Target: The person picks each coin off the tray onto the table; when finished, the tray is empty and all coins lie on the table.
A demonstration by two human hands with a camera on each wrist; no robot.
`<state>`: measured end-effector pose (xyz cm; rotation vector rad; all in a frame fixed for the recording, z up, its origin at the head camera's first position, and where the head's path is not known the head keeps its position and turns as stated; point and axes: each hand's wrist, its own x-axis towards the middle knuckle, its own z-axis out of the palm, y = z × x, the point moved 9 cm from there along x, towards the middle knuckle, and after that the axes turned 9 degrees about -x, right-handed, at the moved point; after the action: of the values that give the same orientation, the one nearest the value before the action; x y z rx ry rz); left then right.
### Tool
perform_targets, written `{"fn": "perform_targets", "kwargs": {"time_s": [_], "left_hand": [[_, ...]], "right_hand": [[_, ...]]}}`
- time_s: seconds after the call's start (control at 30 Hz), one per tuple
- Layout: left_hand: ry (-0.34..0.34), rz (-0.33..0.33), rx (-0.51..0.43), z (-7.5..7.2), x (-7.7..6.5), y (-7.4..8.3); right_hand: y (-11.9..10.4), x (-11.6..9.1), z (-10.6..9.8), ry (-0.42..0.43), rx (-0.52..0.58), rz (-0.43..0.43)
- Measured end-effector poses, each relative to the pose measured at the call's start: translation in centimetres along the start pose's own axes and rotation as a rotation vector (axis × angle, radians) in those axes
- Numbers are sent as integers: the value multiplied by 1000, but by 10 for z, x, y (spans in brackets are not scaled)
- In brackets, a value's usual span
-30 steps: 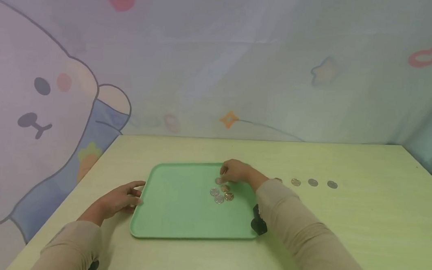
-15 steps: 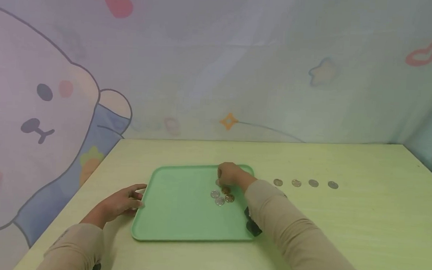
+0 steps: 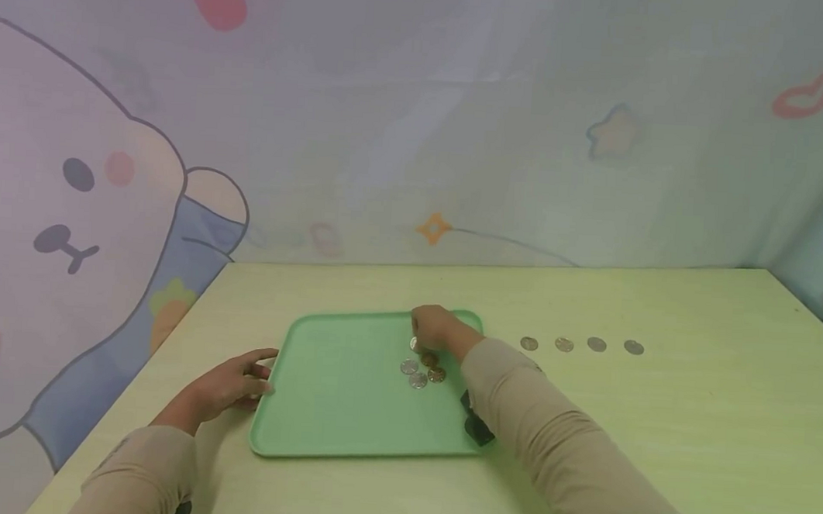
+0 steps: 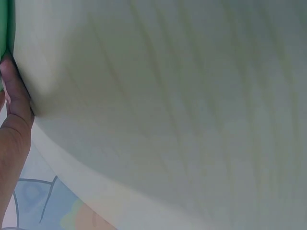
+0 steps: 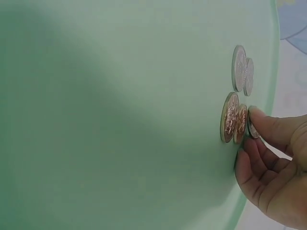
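Observation:
My left hand (image 3: 229, 383) rests at the left edge of a green tray (image 3: 318, 438), its fingers touching the rim. In the left wrist view, a finger (image 4: 18, 93) meets the tray's side (image 4: 4, 28). My right hand (image 3: 437, 328) is over the tray's far right part. The right wrist view shows its thumb and curled fingers pinching a silver coin (image 5: 253, 125); the fingers partly hide it. Close beside that coin lie two gold coins (image 5: 230, 118) and two silver coins (image 5: 239, 68), flat on the tray.
To the tray's right, several coins (image 3: 564, 345) lie spaced in a row on the pale yellow-green table (image 3: 689, 427). A printed cloth (image 3: 363, 115) with a bear and hearts hangs behind the table.
My right hand has moved slightly left over the coins, uncovering the leftmost coin of the table row. The left hand keeps its place at the tray edge.

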<state>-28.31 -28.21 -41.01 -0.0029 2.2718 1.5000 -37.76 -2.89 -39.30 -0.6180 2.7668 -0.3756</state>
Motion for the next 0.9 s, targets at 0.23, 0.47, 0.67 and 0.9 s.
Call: {"fn": "perform_targets", "kwargs": {"time_s": [0.23, 0.47, 0.67, 0.9], "left_hand": [[7, -6, -3, 0, 0, 1], [13, -7, -2, 0, -2, 2], [14, -8, -7, 1, -2, 2], [12, -7, -8, 0, -2, 2]], "right_hand": [[13, 19, 11, 17, 100, -66], [-3, -18, -15, 13, 188, -113], [-5, -27, -22, -5, 316, -157], [-3, -39, -30, -45, 436, -186]]}}
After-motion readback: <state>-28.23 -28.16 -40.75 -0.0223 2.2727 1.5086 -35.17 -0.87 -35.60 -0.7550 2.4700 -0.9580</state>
